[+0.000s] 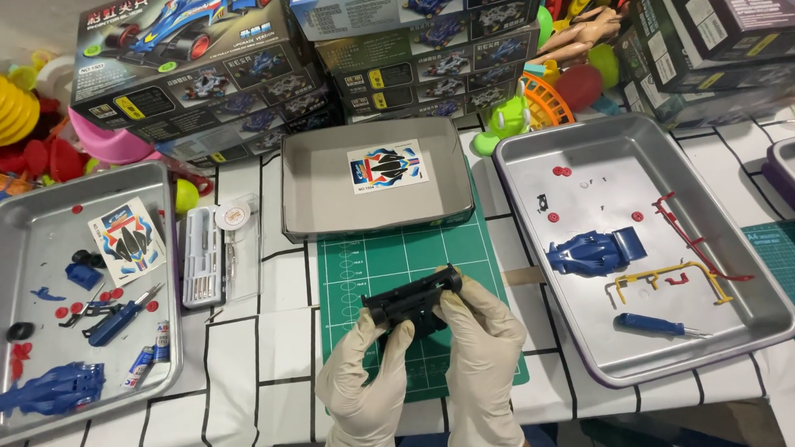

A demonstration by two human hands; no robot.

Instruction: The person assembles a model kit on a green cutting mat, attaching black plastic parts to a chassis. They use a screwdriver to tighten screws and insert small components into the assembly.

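Note:
Both my hands wear white gloves and hold a black toy-car chassis above a green cutting mat. My left hand grips its near left end. My right hand pinches the right side with fingers on top. A grey box lid with a sticker sheet lies just beyond the mat.
A metal tray at right holds a blue car body, red and yellow part frames and a blue screwdriver. The left tray holds another blue body, a sticker sheet, small parts. A clear tool case lies between. Model boxes stack behind.

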